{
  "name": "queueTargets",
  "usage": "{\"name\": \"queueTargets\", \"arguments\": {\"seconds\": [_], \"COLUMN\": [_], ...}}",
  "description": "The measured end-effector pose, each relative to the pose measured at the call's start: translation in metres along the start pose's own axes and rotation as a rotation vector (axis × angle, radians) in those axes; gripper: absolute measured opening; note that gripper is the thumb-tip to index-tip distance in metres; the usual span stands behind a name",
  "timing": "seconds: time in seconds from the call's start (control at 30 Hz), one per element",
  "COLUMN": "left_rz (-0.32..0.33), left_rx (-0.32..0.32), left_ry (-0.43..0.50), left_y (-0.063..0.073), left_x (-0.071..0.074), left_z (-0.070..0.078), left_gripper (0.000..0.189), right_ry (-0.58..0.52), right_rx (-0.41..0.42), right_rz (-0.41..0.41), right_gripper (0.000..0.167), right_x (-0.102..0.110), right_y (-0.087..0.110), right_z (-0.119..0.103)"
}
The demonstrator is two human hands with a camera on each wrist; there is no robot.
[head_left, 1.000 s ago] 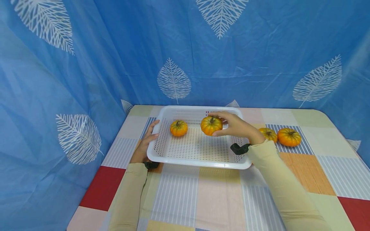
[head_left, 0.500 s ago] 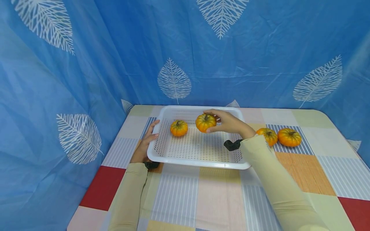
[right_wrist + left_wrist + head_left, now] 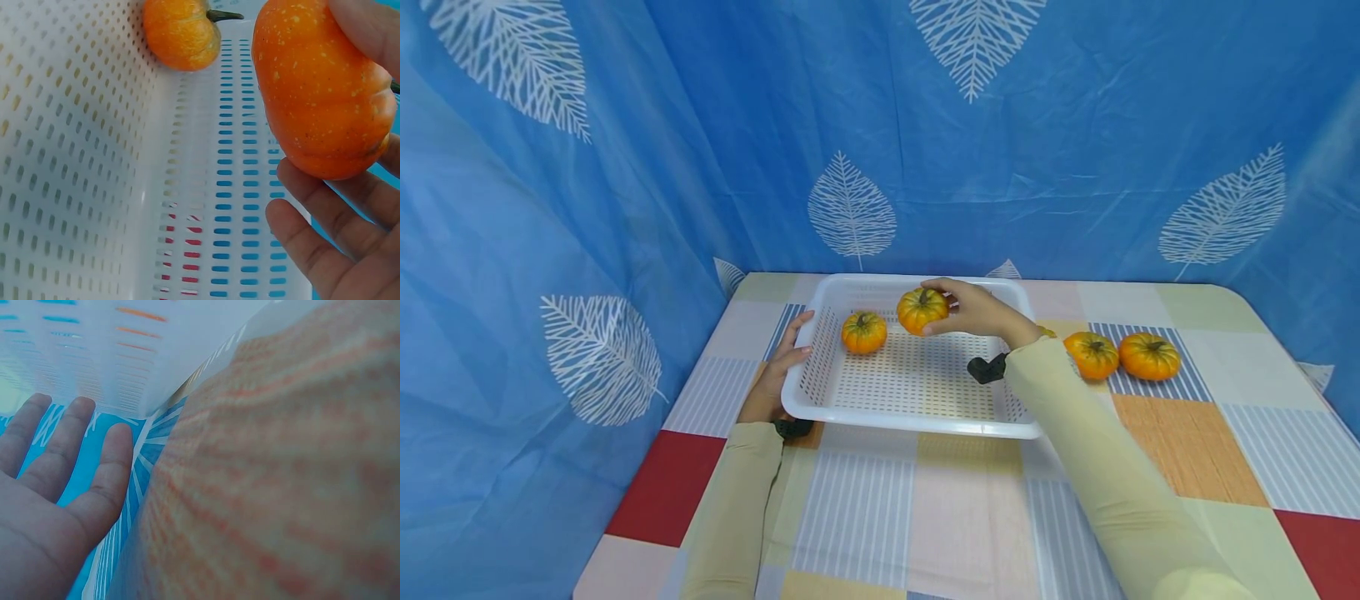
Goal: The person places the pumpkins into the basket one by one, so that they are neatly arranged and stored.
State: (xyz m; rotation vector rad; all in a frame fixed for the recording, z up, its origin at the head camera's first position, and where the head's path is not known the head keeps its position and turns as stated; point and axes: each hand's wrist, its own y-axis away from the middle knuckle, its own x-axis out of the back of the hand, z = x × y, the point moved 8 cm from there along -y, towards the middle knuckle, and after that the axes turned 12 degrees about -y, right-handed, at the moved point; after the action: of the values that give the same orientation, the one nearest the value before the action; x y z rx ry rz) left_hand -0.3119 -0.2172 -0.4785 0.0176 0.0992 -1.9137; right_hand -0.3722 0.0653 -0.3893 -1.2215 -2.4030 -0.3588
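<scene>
My right hand (image 3: 981, 313) grips a small orange pumpkin (image 3: 920, 312) between thumb and fingers, raised over the white plastic basket (image 3: 910, 423). In the right wrist view that pumpkin (image 3: 319, 94) hangs above the slotted basket floor, and two fingertips stand off it. Another small pumpkin (image 3: 863, 333) sits inside the basket toward its left end. At the basket's left end, my left hand (image 3: 769, 385) touches the outside and rim with extended fingers. The left wrist view has these fingers (image 3: 112, 472) nearly straight beside the basket wall (image 3: 119, 362).
Right of the basket, two more pumpkins, one nearer (image 3: 1091, 356) and one farther right (image 3: 1150, 357), sit on the checked tablecloth (image 3: 1191, 446). A sliver of yellow-orange shows behind the right wrist. A blue leaf-print curtain (image 3: 1045, 183) hangs behind the table.
My right hand has carried its pumpkin leftward and slightly back over the basket, closer to the one inside. The left hand and the basket have hardly moved.
</scene>
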Motion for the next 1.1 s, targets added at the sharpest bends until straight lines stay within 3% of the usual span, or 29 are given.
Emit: {"name": "queueTargets", "arguments": {"seconds": [0.23, 0.47, 0.73, 0.9, 1.1], "left_rz": [-0.015, -0.054, -0.033, -0.035, -0.047], "left_rx": [-0.017, -0.080, -0.028, -0.031, -0.041], "left_ry": [0.011, 0.029, -0.006, -0.009, -0.008], "left_y": [-0.002, -0.001, 0.005, 0.006, 0.007], "left_x": [0.000, -0.004, -0.004, -0.003, -0.003], "left_z": [0.000, 0.007, 0.005, 0.003, 0.003], "left_gripper": [0.061, 0.060, 0.066, 0.066, 0.063], "right_ry": [-0.025, -0.056, 0.021, 0.060, 0.110], "right_rx": [-0.011, -0.010, -0.039, -0.107, -0.130], "right_rz": [-0.010, -0.025, -0.056, -0.066, -0.072], "right_gripper": [0.076, 0.078, 0.076, 0.076, 0.075], "right_x": [-0.007, -0.015, -0.025, -0.030, -0.034], "right_y": [-0.007, -0.012, -0.013, -0.012, -0.015], "right_z": [0.007, 0.019, 0.031, 0.036, 0.044]}}
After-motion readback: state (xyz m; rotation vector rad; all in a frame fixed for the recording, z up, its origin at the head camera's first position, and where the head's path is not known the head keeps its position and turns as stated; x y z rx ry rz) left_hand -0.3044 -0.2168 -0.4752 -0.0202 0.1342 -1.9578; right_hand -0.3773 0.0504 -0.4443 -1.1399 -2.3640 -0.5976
